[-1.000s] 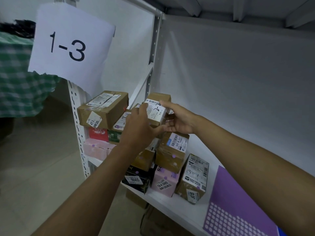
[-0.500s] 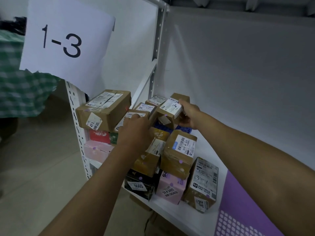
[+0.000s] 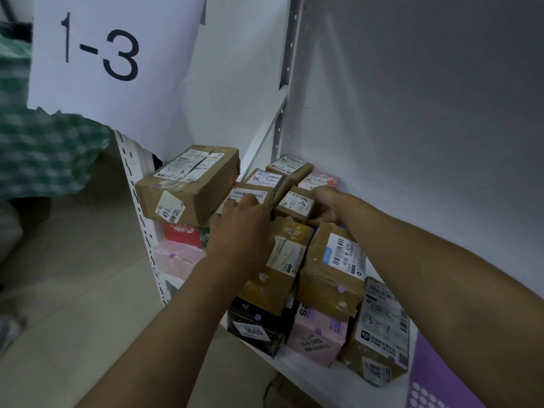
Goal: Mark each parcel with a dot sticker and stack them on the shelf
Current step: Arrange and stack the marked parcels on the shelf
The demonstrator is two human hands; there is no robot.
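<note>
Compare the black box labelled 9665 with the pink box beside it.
The black box is dark with gold print; the pink box is pale with dark lettering. The black box's label reads 9665, the pink box's 58-4-3405. Both sit at the shelf front edge under brown parcels, each bearing a purple dot.

The right hand [image 3: 326, 206] grips a small cardboard parcel [image 3: 295, 203] atop the shelf [image 3: 321, 375] stack; the left hand [image 3: 241, 222] rests on a neighbouring parcel [image 3: 250, 193].

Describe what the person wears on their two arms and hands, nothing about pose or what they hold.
Both forearms are bare as far as the view shows: no sleeves, gloves, watch or bracelet. The left hand and right hand show no rings on the parts visible, though the fingertips are partly hidden behind the parcels.
</note>
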